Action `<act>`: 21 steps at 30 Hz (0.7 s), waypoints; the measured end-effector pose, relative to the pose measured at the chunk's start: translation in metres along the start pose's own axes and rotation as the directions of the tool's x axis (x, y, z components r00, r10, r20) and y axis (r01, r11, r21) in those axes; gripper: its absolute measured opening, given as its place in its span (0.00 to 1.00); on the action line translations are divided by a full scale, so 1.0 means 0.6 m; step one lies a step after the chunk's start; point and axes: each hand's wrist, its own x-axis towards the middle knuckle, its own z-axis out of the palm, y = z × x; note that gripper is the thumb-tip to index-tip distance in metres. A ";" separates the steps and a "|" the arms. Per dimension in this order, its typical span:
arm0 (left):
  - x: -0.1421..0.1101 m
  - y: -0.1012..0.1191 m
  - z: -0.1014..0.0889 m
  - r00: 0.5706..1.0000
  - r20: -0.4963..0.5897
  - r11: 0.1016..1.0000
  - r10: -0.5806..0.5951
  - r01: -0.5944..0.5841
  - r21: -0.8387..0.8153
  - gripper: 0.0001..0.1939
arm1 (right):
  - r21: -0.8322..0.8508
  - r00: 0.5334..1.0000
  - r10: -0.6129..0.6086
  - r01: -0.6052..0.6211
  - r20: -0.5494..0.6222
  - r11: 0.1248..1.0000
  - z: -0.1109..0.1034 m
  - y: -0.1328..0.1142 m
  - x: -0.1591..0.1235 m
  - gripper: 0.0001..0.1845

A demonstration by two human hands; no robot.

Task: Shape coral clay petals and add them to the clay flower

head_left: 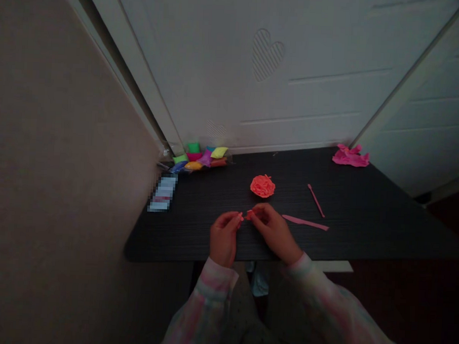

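Over the near part of the dark table (196, 236), my left hand (224, 235) pinches a small bit of orange-pink modelling clay (240, 216) between thumb and fingertips. Close beside it, my right hand (274, 231) pinches another small piece of the same clay (249, 213). Whether the two bits are joined is too small to tell. Just beyond my hands sits a round orange clay piece (263, 186) with a rough, strand-like top. To the right of my right hand lie a pink flat clay knife (305, 222) and a thin pink modelling stick (316, 200).
Several colourful clay packets (199, 158) lie at the back left, in clear plastic. A blurred-out phone-like object (163, 193) is at the left edge. Crumpled pink material (351, 156) lies at the back right corner. A white panelled door (226, 65) stands behind the table.
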 end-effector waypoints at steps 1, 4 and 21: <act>0.000 0.001 0.000 1.000 -0.009 1.000 0.005 -0.005 -0.019 0.06 | -0.042 1.000 -0.024 0.025 0.019 0.999 0.002 -0.003 0.009 0.06; 0.001 0.004 -0.003 0.999 -0.040 0.997 0.020 -0.023 -0.080 0.07 | -0.175 0.991 -0.111 0.123 0.079 0.977 0.014 -0.008 0.046 0.04; 0.006 0.011 -0.009 0.995 -0.099 0.962 -0.015 -0.013 -0.273 0.05 | -0.533 0.923 -0.213 0.360 0.319 0.766 0.057 0.014 0.081 0.15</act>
